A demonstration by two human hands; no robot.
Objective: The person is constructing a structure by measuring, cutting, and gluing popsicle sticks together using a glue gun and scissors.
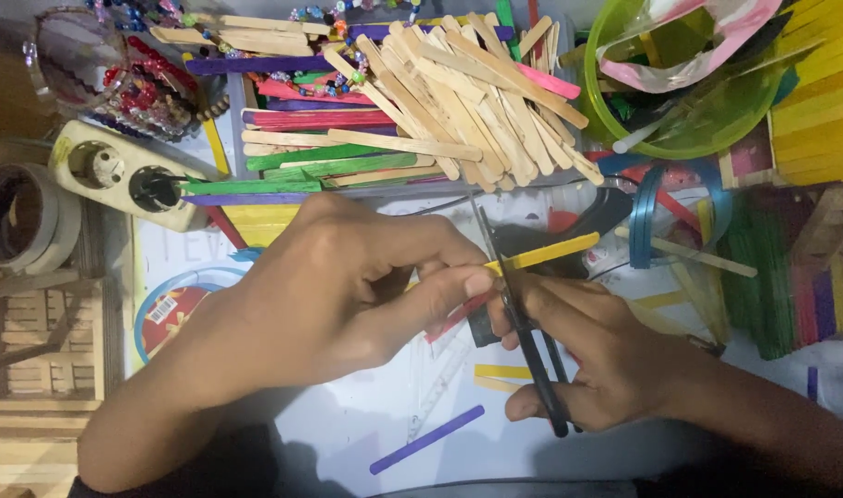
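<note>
Lying nearest the viewer, a purple stick [427,440] rests on the white work surface [348,424], with short yellow offcuts [501,372] just beyond it. Above these, the left hand [348,295] pinches a yellow craft stick [546,252] between thumb and fingertips. The right hand [606,364] is clenched around the black handles of a pair of scissors [523,323], whose blades meet the stick beside the left fingertips. Farther back, a tray of plain and coloured sticks [421,101] spans the middle. A cream socket block [126,175] and rolls of tape [20,217] lie at left, beads [145,92] behind them. A green bowl [689,92] and stacked yellow sticks [823,101] occupy the far right.
</note>
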